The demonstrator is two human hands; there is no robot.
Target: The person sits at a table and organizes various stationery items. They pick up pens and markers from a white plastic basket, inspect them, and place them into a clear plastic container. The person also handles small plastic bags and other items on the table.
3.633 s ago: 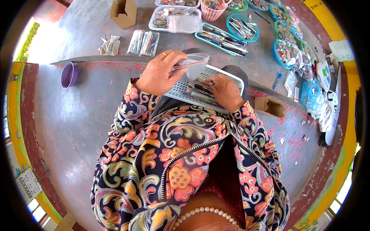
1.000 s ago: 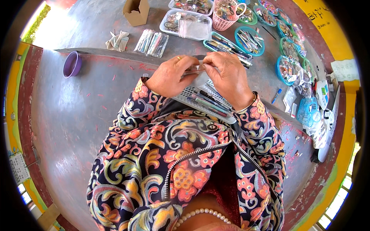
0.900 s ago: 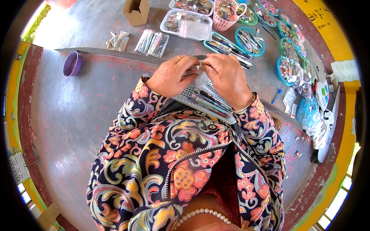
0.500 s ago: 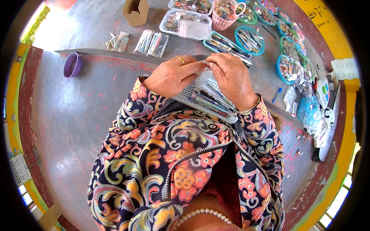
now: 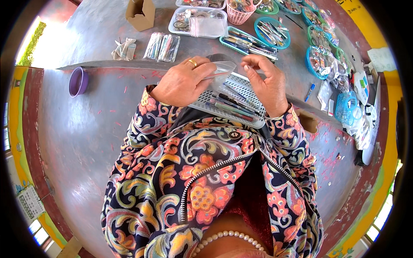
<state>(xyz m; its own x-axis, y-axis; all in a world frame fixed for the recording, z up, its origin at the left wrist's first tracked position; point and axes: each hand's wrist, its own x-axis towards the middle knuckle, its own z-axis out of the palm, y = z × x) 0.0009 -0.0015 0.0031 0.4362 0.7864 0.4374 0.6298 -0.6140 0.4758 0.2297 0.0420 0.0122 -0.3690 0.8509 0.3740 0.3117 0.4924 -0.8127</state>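
Note:
My left hand [image 5: 186, 81] pinches a small clear zip bag [image 5: 222, 69] with a red line along its mouth. To its right, my right hand [image 5: 267, 81] is off the bag, thumb and fingers apart, with nothing visible in it. Below both hands a white perforated basket [image 5: 202, 104] rests on my lap. Several pens [image 5: 234, 106] lie slantwise inside it. Part of the basket is hidden by my hands and the bag.
Ahead on the raised ledge are bagged pens [image 5: 161, 47], a clear tray [image 5: 175, 29], a teal pen basket [image 5: 248, 44], a round pen basket [image 5: 287, 38] and a cardboard box [image 5: 140, 15]. A purple bowl [image 5: 78, 81] is at left. A blue marker [image 5: 309, 92] lies at right.
My right hand has let go of the bag and moved right, its fingers spreading. My left hand keeps hold of the bag. The view has shifted slightly.

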